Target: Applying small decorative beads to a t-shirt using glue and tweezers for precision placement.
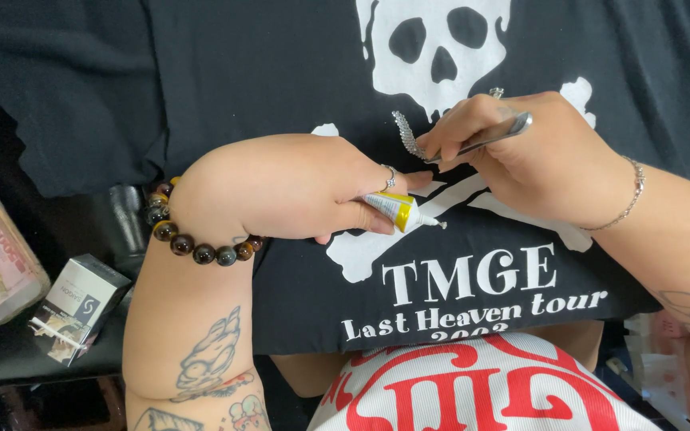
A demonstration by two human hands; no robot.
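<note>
Your left hand [281, 191], closed round a small glue tube [397, 209], lies at 9 o'clock of your right hand [537, 156], pinching metal tweezers [489, 140] onto the rhinestone strip [406, 134] on the black skull-print shirt [281, 72]; strip looks light, limp, fragile: grip its end.

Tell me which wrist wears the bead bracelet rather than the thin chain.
The left hand's wrist wears the bead bracelet, with chunky dark and amber beads. The right hand's wrist has only a thin silver chain.
</note>
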